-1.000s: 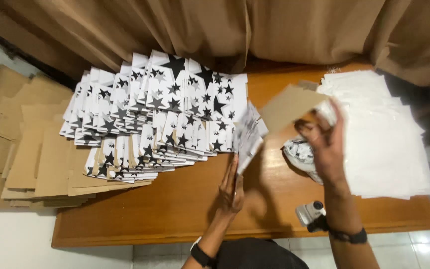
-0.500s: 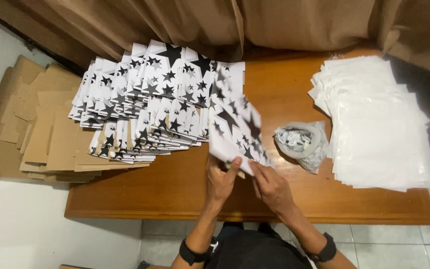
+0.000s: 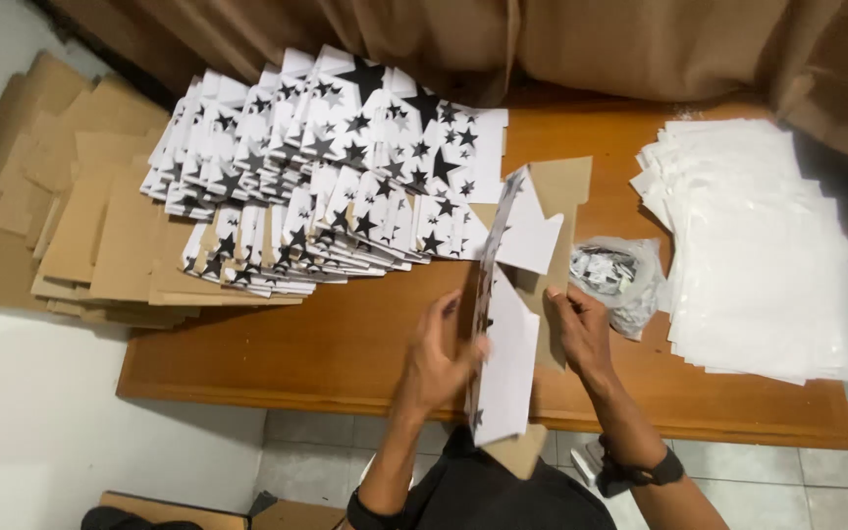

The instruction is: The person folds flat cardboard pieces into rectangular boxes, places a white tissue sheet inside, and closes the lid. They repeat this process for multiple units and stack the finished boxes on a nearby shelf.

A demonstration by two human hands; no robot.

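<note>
Cardboard box blank (image 3: pixel 503 339), star-printed, looks light, stiff and crease-prone; my left hand (image 3: pixel 441 358) and right hand (image 3: pixel 581 332) pinch its near edges, fingers closed.

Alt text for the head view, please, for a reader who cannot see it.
Both hands, left hand and right hand, hold a star-printed cardboard piece on edge above a wooden table. Behind lie fanned star-printed flat boxes, a white sheet stack and a small plastic bag.

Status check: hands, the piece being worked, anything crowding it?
Left hand, right hand both gripping star-printed card, held on edge. Star-card stack behind, small bag right: both apart.
</note>
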